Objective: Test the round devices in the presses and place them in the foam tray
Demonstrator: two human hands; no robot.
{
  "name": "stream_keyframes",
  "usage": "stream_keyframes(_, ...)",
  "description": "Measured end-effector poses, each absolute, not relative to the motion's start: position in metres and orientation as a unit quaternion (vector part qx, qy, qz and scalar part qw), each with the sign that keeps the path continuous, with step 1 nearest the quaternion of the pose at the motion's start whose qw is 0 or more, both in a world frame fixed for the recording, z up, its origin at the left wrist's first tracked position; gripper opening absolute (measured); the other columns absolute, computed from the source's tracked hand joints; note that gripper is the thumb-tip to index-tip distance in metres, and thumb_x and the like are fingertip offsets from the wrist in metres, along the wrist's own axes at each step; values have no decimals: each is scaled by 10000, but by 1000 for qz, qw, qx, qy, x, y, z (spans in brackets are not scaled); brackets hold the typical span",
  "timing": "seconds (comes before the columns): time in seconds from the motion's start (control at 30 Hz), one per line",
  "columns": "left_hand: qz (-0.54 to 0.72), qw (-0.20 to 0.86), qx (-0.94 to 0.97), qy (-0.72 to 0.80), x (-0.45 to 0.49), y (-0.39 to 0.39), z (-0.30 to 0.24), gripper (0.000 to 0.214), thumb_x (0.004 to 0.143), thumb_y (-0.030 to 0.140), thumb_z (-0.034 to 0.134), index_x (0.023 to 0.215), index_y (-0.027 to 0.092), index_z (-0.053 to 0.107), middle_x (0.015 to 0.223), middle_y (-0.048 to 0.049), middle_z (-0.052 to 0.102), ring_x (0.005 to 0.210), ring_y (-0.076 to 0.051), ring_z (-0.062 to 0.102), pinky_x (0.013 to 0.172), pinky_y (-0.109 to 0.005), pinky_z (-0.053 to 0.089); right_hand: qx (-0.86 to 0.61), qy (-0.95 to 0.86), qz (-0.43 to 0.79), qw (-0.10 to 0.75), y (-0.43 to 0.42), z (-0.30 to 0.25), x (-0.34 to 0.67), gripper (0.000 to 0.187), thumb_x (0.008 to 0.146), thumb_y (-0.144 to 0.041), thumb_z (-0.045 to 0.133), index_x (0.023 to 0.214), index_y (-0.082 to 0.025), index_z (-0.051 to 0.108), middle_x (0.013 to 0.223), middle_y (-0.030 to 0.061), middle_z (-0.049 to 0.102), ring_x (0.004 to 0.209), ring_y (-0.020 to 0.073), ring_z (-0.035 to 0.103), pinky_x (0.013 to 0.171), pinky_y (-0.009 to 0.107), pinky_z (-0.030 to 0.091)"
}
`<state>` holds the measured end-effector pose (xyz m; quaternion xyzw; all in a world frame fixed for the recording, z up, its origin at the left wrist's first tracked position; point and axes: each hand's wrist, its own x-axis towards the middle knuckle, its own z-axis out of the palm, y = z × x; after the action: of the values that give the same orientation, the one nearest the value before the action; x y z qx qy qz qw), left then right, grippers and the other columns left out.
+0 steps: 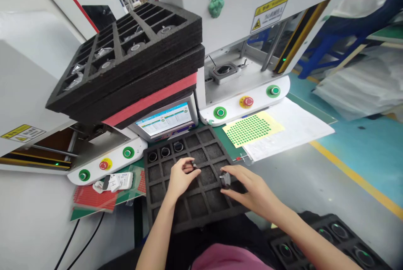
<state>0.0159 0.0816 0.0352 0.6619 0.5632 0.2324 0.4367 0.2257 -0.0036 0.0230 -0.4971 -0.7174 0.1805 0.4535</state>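
A black foam tray (201, 148) with square pockets lies in front of me; three ring-shaped parts (165, 152) sit in its back row. My left hand (181, 176) is over the tray's middle, fingers pinched on a small dark piece (193, 165). My right hand (248, 186) rests over the tray's right side, its fingers closed on a small round black part (225, 179).
A stack of black foam trays (132, 60) with parts sits on a machine at the left. A screen (165, 119), machines with green and red buttons (247, 101), a green dot sticker sheet (252, 128) and papers lie behind. Another parts tray (330, 236) is at the lower right.
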Motion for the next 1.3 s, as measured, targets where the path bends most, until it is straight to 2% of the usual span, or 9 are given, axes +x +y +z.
stream_keyframes(0.13,336,534,619,467,-1,65,48,432,706,442,744,978,173,542,1038,-115,672,950,-253,699,796,-361,576,-481,-732,173,451,1,26,222,329,888,-329,637,1178,-187,575,1011,117,703,896,245,698,759,353,603)
stream_keyframes(0.2,384,549,603,433,-6,54,54,495,661,487,785,944,197,500,1074,-112,656,1020,-281,683,826,-373,570,-469,-743,177,444,3,27,218,339,894,-324,631,1195,-189,551,1006,116,693,889,237,692,757,347,601)
stream_keyframes(0.43,428,527,615,400,-24,43,62,364,689,237,802,844,212,473,1017,-53,613,1070,-267,670,770,-302,578,-448,-778,175,405,19,19,199,312,923,-235,555,1226,-190,495,1074,136,640,985,261,637,813,422,577)
stream_keyframes(0.63,396,453,655,457,-48,114,26,324,680,216,781,876,193,525,1069,-89,665,1054,-250,670,902,-401,550,-480,-789,152,352,100,-17,178,313,886,-303,645,1145,-153,552,999,118,651,921,248,647,807,425,575)
stream_keyframes(0.77,370,380,674,515,-62,169,1,250,751,241,752,892,155,565,1062,-82,683,1011,-242,660,959,-491,494,-501,-798,137,306,161,-31,153,274,917,-328,623,1116,-142,589,1044,79,637,962,219,631,836,416,548)
stream_keyframes(1.0,282,312,724,547,-73,188,-8,220,853,297,680,991,132,637,1048,-68,680,1023,-230,639,947,-476,486,-514,-811,126,249,200,-39,120,257,932,-371,600,1062,-150,622,1074,73,633,992,215,614,860,421,527)
stream_keyframes(1.13,252,266,737,568,-84,179,1,256,854,313,683,1047,148,650,1105,-77,676,1069,-231,622,962,-469,481,-496,-816,106,276,188,-32,130,283,888,-386,634,1055,-157,636,1105,97,658,1017,238,629,838,398,546)
stream_keyframes(1.2,253,226,716,610,-108,179,13,184,884,317,648,953,149,669,992,-53,701,948,-192,658,895,-418,521,-480,-814,88,314,174,-22,156,254,878,-395,602,1021,-193,662,1097,96,689,999,244,656,820,365,564)
stream_keyframes(1.3,276,138,638,706,-165,194,45,247,937,337,570,824,134,654,793,-8,681,723,-142,656,744,-336,555,-494,-779,43,383,172,-1,223,406,936,-499,406,777,-231,666,765,75,730,701,222,705,655,341,586)
